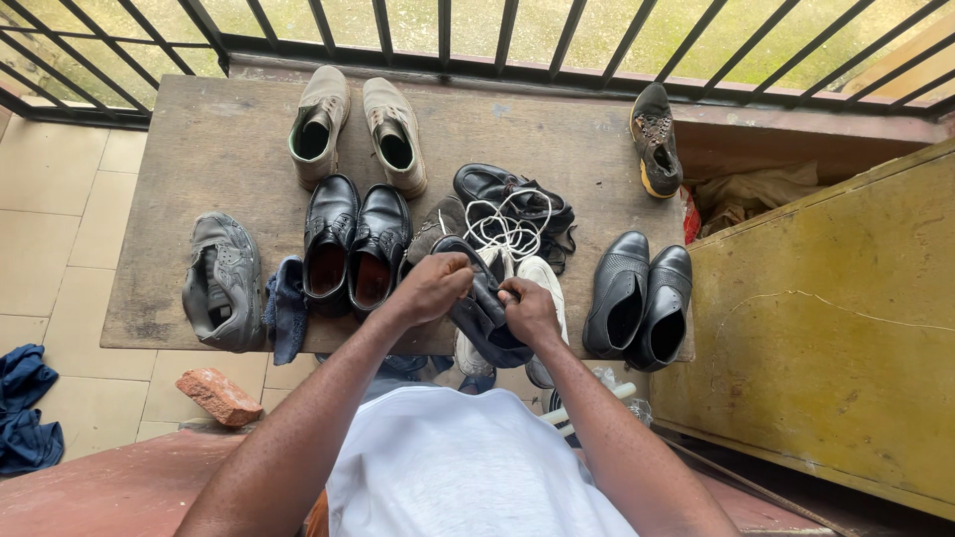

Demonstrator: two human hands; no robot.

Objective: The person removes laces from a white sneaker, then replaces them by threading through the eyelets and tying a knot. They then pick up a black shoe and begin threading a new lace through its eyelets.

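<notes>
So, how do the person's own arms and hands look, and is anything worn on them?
Both forearms are bare up to the picture's lower edge: no sleeves show. The left hand and right hand wear no gloves, and I see no watch, bracelet or ring. The fingers are bare too. A white garment covers the body between the arms.

The desk (199,159) is bare, weathered wood, matt and rough-grained. Two pairs of black dress shoes (353,244) and (642,293) look like smooth leather with a dull gloss. The tan boots (358,124) are matt, suede-like. The grey sneaker (224,283) is scuffed, dusty fabric. White laces (507,229) look like woven cord. The dark shoe (482,313) held in both hands is soft and matt. The brick (221,395) is rough and reddish; the railing (497,35) is dark painted metal.
</notes>
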